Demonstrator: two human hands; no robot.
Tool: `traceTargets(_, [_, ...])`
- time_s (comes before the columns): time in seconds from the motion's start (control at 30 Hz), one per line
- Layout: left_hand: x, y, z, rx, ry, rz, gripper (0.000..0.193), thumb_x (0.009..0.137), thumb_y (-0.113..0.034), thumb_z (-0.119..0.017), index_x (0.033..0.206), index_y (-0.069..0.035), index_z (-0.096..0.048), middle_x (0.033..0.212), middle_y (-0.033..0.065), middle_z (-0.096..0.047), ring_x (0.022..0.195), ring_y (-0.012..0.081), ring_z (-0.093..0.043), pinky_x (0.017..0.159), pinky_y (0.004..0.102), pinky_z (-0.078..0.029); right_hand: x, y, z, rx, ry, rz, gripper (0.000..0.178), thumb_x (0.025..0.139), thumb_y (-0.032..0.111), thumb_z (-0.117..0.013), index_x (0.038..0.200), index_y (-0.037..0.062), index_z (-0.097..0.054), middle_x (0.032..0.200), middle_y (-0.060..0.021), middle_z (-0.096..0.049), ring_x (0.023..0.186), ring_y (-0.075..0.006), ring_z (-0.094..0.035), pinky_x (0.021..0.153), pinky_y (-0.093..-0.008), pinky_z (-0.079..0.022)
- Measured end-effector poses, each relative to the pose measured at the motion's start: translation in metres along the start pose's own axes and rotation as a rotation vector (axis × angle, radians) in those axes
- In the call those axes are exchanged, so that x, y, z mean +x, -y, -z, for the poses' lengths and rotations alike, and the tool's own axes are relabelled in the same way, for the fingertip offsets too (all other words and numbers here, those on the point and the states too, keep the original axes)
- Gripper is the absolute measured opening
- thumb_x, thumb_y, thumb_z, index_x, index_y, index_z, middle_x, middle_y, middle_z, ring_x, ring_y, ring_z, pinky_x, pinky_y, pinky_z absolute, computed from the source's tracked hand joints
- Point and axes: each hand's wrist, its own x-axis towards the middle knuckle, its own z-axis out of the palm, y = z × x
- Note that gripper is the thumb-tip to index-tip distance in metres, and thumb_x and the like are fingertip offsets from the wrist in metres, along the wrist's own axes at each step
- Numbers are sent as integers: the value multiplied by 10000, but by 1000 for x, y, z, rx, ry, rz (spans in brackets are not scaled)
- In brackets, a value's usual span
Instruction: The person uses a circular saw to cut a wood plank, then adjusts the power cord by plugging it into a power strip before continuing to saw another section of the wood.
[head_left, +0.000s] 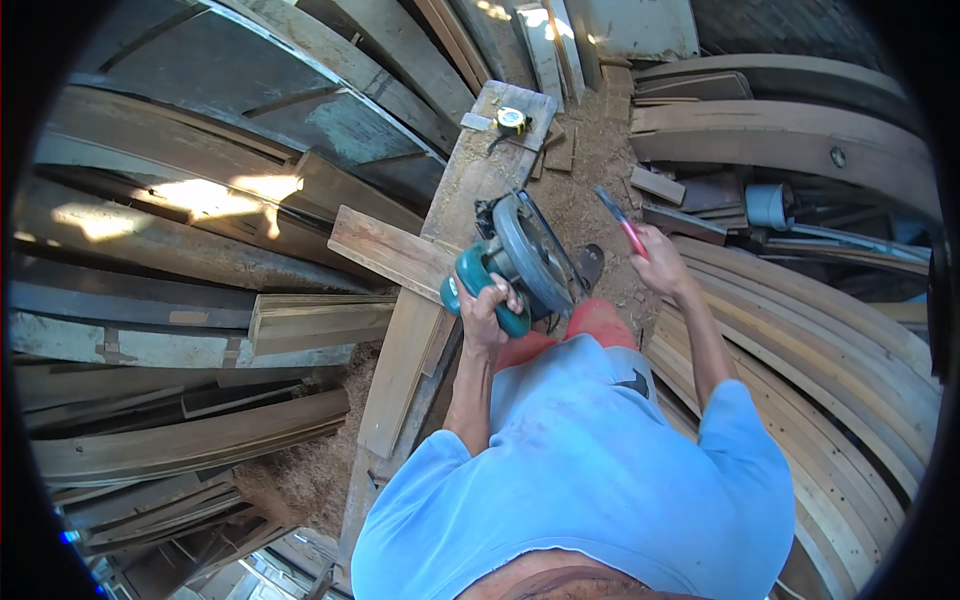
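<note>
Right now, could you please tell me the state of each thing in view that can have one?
Circular saw: gripped by its teal handle, resting on the long plank.
Left hand: closed on the saw handle.
Right hand: closed on a red pencil, raised off the wood.
Short board: lying crosswise on the plank.
Tape measure: lying on the plank's far end.

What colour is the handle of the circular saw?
Teal green, on the circular saw that the left hand holds; seen in the head view.

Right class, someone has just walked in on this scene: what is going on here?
A person in a blue shirt stands over a long plank bench amid stacked timber. The left hand grips the teal handle of a circular saw, which sits by a short board lying across the bench. The right hand holds a red pencil off to the side.
</note>
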Motion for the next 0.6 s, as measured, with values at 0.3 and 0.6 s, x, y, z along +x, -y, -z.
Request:
traceTargets(0.3, [-44, 7, 4, 29, 12, 47, 637, 816, 52, -530, 1379, -154, -315, 802, 94, -529, 593, 194, -558, 550, 370, -517, 205, 6, -120, -150, 11, 212, 207, 801, 108, -561, 886, -31, -687, 1009, -271, -658, 1036, -435, -635, 946, -487, -506])
traceTargets(0.6, [-46, 9, 29, -203, -113, -27, 174, 839, -48, -575, 1008, -28, -539, 735, 72, -527, 623, 180, -549, 586, 353, -506, 94, 54, -45, 1065, 276, -176, 202, 848, 6, -570, 1019, -31, -672, 987, -97, -662, 825, -136, -627, 653, -282, -511])
